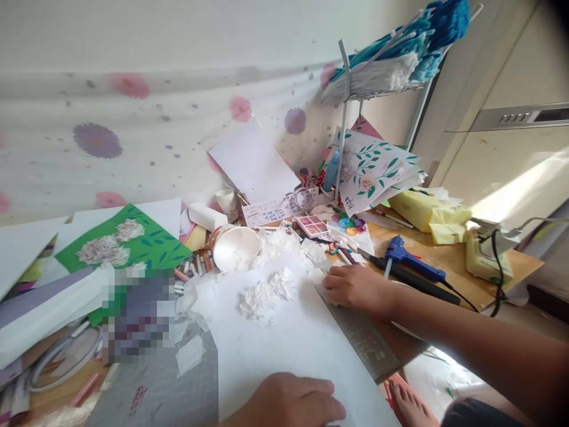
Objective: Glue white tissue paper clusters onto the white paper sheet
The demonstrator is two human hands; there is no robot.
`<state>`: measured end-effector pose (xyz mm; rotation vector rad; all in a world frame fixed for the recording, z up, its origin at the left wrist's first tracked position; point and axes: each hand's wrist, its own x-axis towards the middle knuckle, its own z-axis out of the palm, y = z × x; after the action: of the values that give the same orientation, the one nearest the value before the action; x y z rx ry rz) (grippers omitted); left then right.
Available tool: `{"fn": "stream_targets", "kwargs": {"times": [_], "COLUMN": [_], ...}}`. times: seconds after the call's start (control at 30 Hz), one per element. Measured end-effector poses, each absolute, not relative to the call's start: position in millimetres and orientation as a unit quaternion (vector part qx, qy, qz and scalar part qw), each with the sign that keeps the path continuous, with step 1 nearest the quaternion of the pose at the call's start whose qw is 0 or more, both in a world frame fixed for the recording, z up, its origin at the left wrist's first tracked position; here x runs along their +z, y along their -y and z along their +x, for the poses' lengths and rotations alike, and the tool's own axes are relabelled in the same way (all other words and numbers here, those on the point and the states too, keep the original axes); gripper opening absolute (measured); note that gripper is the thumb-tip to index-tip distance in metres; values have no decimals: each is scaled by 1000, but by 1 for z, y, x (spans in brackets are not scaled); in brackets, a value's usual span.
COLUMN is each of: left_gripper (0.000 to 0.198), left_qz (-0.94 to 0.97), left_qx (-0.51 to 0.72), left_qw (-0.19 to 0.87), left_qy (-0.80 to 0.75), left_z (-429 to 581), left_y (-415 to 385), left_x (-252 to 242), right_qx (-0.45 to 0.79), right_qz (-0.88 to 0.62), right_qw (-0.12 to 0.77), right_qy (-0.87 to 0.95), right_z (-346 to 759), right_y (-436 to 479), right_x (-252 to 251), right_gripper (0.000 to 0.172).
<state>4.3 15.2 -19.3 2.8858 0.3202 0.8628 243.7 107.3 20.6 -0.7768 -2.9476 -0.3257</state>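
A large white paper sheet (284,338) lies on the cluttered table, with a small pile of torn white tissue (262,296) on it. A grey metal ruler (364,341) lies along the sheet's right edge. My right hand (355,287) rests on the ruler's far end, fingers bent and pressed together on it. My left hand (288,403) lies on the near part of the sheet, fingers stretched flat toward the right and holding nothing. A grey cutting mat (164,385) shows under the sheet's left side.
A blue glue gun (411,258) and its black cable lie right of my right hand. A tipped white paper cup (235,248), a paint palette (312,225), pens, flower-patterned papers (373,169) and a wire rack (355,89) crowd the back. Yellow sponges (427,210) sit right.
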Motion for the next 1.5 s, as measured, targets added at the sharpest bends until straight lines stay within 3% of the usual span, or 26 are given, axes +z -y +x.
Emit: {"fn": "stream_targets", "kwargs": {"times": [0.1,0.2,0.3,0.43,0.53,0.9,1.23,1.5], "left_gripper": [24,23,25,37,44,17,10,20], "left_qz": [960,939,885,887,900,902,866,788], "left_qx": [250,200,133,97,45,-17,163,274], "left_qw": [54,35,-5,-24,-15,49,99,187], "left_qy": [-113,-279,-446,-451,-433,-429,-462,-519], "left_z": [0,0,12,38,56,102,67,17], "left_y": [-35,-79,-132,-184,-207,-242,-209,-166], "left_x": [13,50,69,70,70,52,81,63], "right_qx": [-110,-85,10,238,293,352,496,541], "right_qz": [-223,-216,-291,-459,-478,-526,-464,-421], "right_qw": [45,89,221,401,455,452,480,486], "right_qy": [968,969,931,757,692,628,555,542], "right_z": [248,254,265,281,285,274,258,234], "right_y": [-110,-108,-108,-121,-134,-158,-138,-119], "right_x": [19,25,37,38,26,3,25,37], "right_gripper": [28,24,17,10,14,16,27,33]}}
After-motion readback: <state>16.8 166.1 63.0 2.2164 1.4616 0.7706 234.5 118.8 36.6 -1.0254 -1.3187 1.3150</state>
